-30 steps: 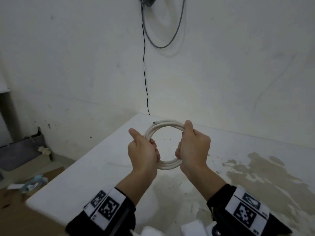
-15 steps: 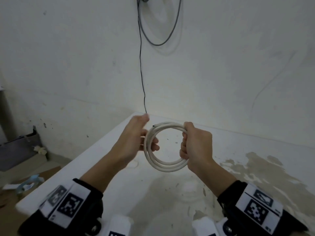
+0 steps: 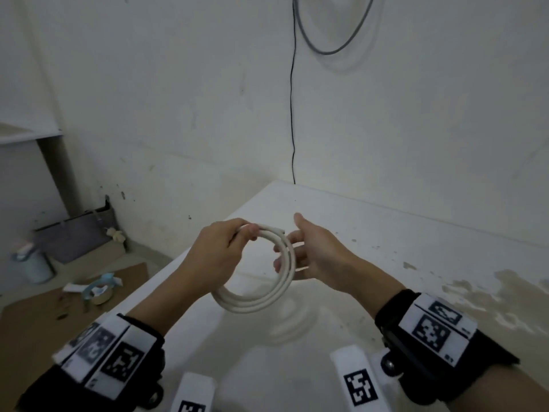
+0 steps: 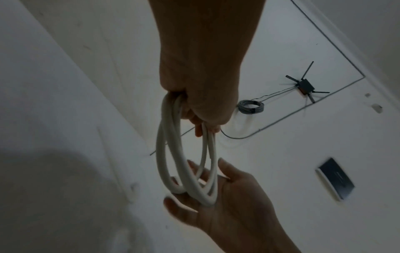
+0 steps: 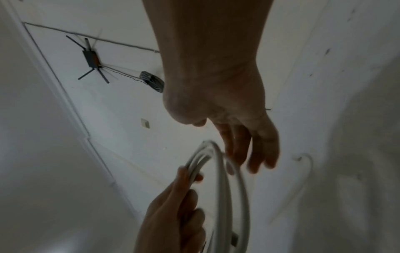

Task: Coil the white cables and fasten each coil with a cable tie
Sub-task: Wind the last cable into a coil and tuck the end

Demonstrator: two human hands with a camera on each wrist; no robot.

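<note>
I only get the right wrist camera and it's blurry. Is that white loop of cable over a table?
Observer: Yes. In the head view the white coil is held in the air above a white table.
Visitor: Is the right hand holding it?
Observer: No. The left wrist view shows the right hand flat and open, with the coil's far end lying against its fingers.
Visitor: Anything on the floor?
Observer: In the head view a roll of tape lies on cardboard left of the table.
</note>
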